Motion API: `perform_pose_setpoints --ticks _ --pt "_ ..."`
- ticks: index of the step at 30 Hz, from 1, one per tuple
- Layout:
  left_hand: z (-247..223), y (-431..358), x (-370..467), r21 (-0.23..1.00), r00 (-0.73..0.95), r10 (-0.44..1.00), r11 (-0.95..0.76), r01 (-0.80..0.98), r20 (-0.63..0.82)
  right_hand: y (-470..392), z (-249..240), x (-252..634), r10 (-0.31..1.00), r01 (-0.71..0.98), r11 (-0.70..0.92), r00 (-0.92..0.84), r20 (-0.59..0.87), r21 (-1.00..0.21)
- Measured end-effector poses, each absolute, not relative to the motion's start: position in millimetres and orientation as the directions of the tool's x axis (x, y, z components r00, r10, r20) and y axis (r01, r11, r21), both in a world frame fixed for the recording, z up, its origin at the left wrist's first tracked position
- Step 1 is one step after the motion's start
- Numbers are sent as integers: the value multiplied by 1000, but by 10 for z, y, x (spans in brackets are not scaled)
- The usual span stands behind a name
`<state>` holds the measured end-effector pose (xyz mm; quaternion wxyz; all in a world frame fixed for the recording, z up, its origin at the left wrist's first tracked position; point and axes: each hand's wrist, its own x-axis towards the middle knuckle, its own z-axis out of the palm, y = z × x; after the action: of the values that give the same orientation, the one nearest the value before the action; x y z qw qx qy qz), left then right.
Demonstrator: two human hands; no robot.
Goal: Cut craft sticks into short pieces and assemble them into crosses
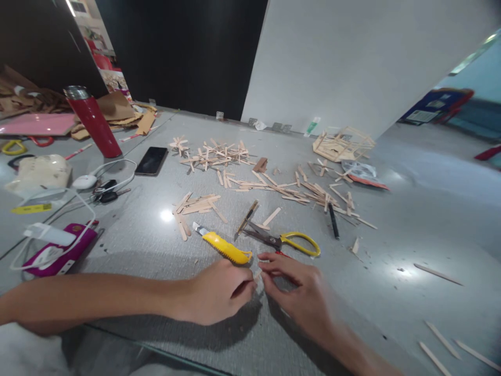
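Note:
Close to the table's front edge, my left hand (223, 292) is closed, its fingertips pinched on one end of a small piece of wooden stick (257, 274). My right hand (299, 284) meets it from the right, thumb and fingertips curled at the other end of the piece; most of the piece is hidden by fingers. A yellow box cutter (225, 246) with its blade out lies just beyond my left hand. Past my right hand rest scissors with yellow handles (300, 243), open blades pointing left, and a slim pointed tool (246, 219) beside them.
Flat wooden sticks (219, 154) lie scattered across the grey table (133, 209). A stick-built frame (344, 145) stands back right, near a black pen (333, 221). On the left are a red flask (94, 122), a phone (152, 160), and a purple power strip (64, 250) with white cables.

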<state>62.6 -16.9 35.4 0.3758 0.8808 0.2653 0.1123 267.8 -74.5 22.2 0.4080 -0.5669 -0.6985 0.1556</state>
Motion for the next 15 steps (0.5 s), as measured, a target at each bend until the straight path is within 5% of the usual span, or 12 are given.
perform_pose_setpoints --ticks 15 --pt "405 -187 622 772 792 609 -524 359 46 -732 372 2724 874 674 351 14 486 -650"
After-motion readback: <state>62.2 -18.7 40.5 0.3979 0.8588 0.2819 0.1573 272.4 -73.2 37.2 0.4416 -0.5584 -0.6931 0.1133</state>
